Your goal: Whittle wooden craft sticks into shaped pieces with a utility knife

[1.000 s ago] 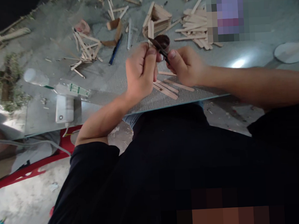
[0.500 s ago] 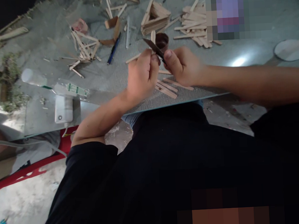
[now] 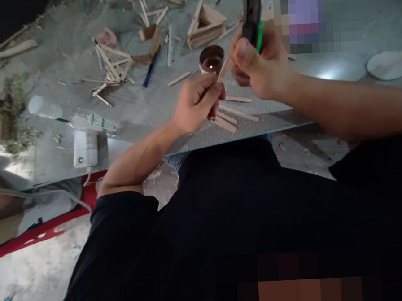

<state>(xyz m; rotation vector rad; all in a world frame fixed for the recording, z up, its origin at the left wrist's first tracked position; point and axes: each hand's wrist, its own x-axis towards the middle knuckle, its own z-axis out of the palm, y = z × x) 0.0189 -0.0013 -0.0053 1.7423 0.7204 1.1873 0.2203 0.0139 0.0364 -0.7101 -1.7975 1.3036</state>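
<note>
My left hand (image 3: 198, 99) pinches one or more wooden craft sticks (image 3: 223, 71), which tilt up and to the right. Raised to the right of it, my right hand (image 3: 262, 62) is closed around a knife (image 3: 252, 8) with a dark blade and a bit of green at the handle; the blade points away from me. Just beyond my left fingers, a small flame burns inside a brown round cup (image 3: 211, 55). Several loose craft sticks (image 3: 239, 113) lie under and beside my hands near the table edge.
A stacked stick triangle (image 3: 206, 26) stands behind the cup. To the left are a blue pen (image 3: 151, 67), a bent cardboard piece (image 3: 155, 43), joined sticks (image 3: 114, 65), a plastic bottle (image 3: 45, 107) and a white power bank (image 3: 85, 148). A white round lid (image 3: 387, 65) lies right.
My right hand with the knife has moved up and right, away from the stick. My left hand has turned, tipping the stick rightward, and the cup's flame now shows.
</note>
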